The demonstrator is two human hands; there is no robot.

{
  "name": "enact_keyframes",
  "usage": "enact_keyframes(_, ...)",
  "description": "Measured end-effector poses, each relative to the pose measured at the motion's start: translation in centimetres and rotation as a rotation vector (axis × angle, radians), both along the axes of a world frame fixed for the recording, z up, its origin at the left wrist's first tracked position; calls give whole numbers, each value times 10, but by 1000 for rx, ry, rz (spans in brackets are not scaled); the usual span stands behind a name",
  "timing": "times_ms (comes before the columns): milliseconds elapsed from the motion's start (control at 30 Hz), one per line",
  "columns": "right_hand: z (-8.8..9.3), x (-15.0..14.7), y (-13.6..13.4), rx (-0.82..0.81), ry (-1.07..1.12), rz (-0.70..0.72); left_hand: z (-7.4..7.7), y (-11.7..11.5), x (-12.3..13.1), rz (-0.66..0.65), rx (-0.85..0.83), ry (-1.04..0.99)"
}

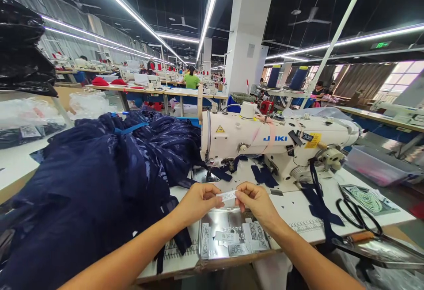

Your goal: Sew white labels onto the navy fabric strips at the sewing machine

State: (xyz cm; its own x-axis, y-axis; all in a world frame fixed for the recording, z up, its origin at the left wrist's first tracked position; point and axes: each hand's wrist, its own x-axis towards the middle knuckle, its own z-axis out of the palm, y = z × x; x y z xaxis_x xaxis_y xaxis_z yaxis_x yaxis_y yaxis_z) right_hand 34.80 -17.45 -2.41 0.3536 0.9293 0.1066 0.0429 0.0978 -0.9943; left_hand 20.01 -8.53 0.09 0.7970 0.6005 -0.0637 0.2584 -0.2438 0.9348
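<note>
I held one small white label (228, 196) between both hands. My left hand (196, 202) pinched its left end between thumb and forefinger, and my right hand (256, 201) pinched the right end the same way, with the other fingers curled in. The label hung just above the desk (294, 212), in front of the sewing machine (265, 137), near its needle (208, 174) but not under it.

As far as I could judge, the work on this piece had barely begun. The label was picked out and drawn flat, yet nothing showed it joined to any cloth. The navy fabric (99, 179) lay heaped to the left of the machine, with one edge reaching toward the needle, apart from the label.

Below my hands several more labels (232, 238) lay loose on a shiny metal plate (225, 219) — so plenty seemed left to do. The scissors (357, 212) rested untouched at the right, beside some navy strips (318, 206).
</note>
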Motion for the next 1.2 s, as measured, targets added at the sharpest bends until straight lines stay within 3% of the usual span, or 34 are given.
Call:
enact_keyframes(133,1,1,1,-27,26,0,-3,4,-3,8,-130,-58)
enact_keyframes(433,-7,9,5,-22,104,32,3,6,-7,40,-100,-104)
enact_keyframes(567,-10,17,5,-13,121,30,6,19,-18,83,131,-40)
enact_keyframes(733,-11,20,7,-23,66,-17,5,35,-24,43,830,310)
enact_keyframes(833,-10,25,10,-27,-26,-87,2,40,-18,-54,1091,472)
enact_keyframes(967,-10,37,13,-49,-108,-166,-8,44,-3,-146,1161,520)
enact_keyframes(1200,-20,53,8,-24,-161,-235,-24,45,9,-108,987,333)
